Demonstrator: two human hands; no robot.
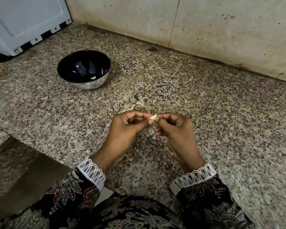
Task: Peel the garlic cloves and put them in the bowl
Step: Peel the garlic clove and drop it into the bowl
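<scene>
Steel on the outside and dark within, the bowl stands at the far left of our granite tabletop, well apart from both of our hands, and one peeled clove already lies pale on its bottom near the right wall. Moving right, our left hand has its fingers curled, thumb and forefinger pinching the garlic clove we are working on. That clove sits between our two hands, held above the tabletop, its long axis running roughly left to right with a slight upward tilt, the narrow tip pointing right and a little away from us. Our right hand meets it there, fingers curled too, pinching at the tip end, seemingly to pull skin away. Loose papery skins hang and lie just below and beyond the hands.

We judge that the peeling is not yet finished. Once the clove is bare, the bowl lies up and to the left, so our left hand is the nearer one to carry it over.
</scene>
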